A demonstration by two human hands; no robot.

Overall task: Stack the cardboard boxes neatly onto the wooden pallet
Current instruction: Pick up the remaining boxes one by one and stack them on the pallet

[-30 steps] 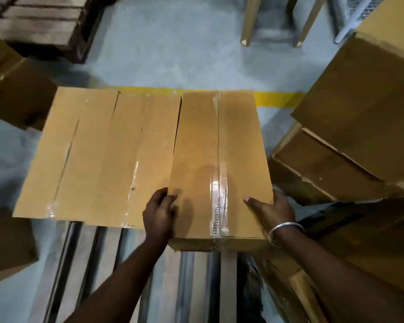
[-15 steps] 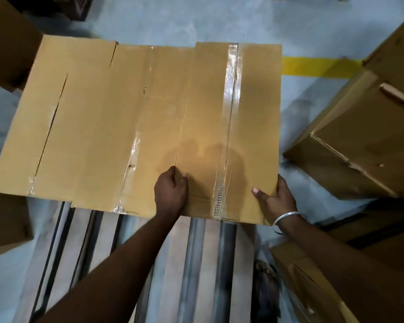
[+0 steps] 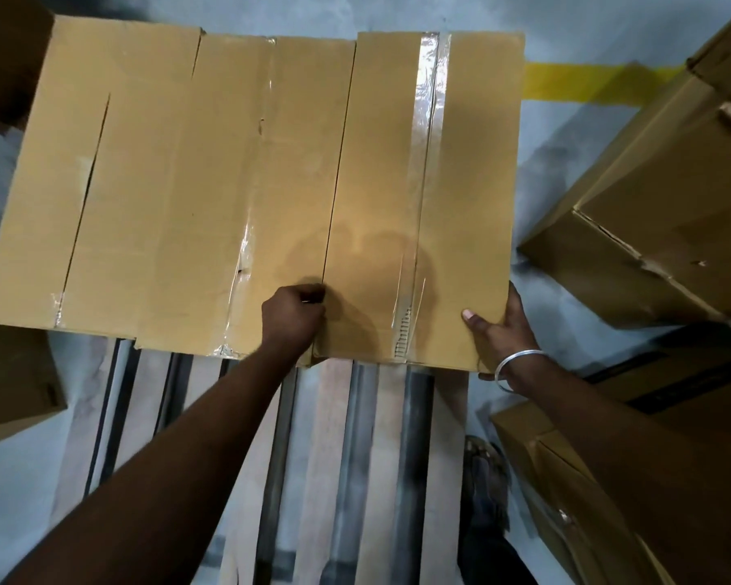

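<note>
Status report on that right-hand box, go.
Left hand grips box at the seam; right hand holds its right corner. Box on pallet, flush beside neighbour box. Nothing in the way.

Tan taped cardboard box (image 3: 423,196) sits on slatted wooden pallet (image 3: 334,458), gripped at near corners: left hand (image 3: 292,318) on its left corner, right hand (image 3: 499,331) on its right. Two more tan cardboard boxes (image 3: 165,183) touching left of the left grip. Leaning brown cardboard cartons (image 3: 659,204) right of the right grip.

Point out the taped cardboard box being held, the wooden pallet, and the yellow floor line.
Taped brown cardboard box (image 3: 380,196): head view, top flap.
Wooden slatted pallet (image 3: 334,437): head view, bare slat.
Yellow painted floor line (image 3: 566,82): head view, stripe's middle.
</note>
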